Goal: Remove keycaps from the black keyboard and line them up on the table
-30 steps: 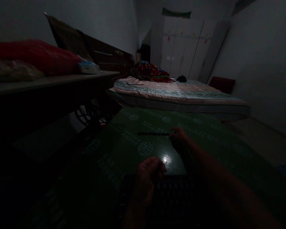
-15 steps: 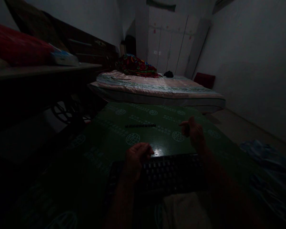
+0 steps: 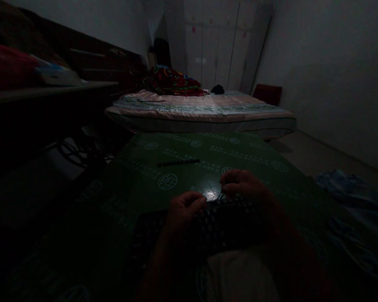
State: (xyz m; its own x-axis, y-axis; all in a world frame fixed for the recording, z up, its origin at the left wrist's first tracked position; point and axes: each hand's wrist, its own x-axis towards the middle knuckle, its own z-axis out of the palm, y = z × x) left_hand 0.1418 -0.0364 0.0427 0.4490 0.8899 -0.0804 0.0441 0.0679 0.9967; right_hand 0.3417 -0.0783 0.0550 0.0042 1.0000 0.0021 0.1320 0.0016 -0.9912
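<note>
Keyboard is laid across the near part of the green counter, roughly midway between the left and right edges, where it can be reached by both hands without stretching, it seems. The left hand is held low over the keyboard's far side, its thumb and forefinger brought together; whether anything is pinched there cannot be told. By the right hand, raised above the keyboard's far edge, a thin curved piece appears to be pinched between thumb and forefinger. The hands are kept near each other but apart, probably so that fine handling can be shared.

Beyond them, a row of small dark pieces is set left of the middle, nearer the counter's far edge, presumably lined up so that none is mislaid or knocked. A strip of bare surface is left between row and keyboard, and wider room is offered toward the right edge. By a cloth the keyboard's near side is bordered. Beyond the far edge a bed is seen; little detail is shown at the dark near corners.
</note>
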